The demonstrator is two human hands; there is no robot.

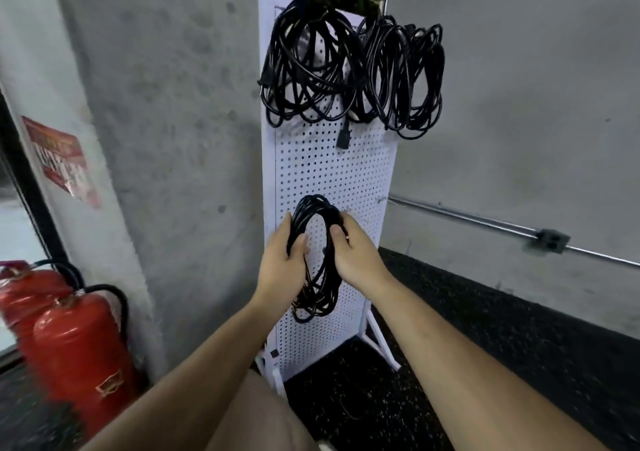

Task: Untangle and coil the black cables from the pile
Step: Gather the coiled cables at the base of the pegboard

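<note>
Now black cable coil [317, 253], oval, multi-looped.

head cam | worn on head | faces forward-down | near white pegboard [329, 173] | wide angle

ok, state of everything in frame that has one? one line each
coiled cable: looped, held up before the pegboard
left hand: grips the coil's left side
right hand: grips the coil's right side
left bundle: hangs loosely coiled at pegboard top, plug dangling
right bundle: hangs coiled beside it
pegboard: upright on its stand
fire extinguishers: upright, on the floor
</note>
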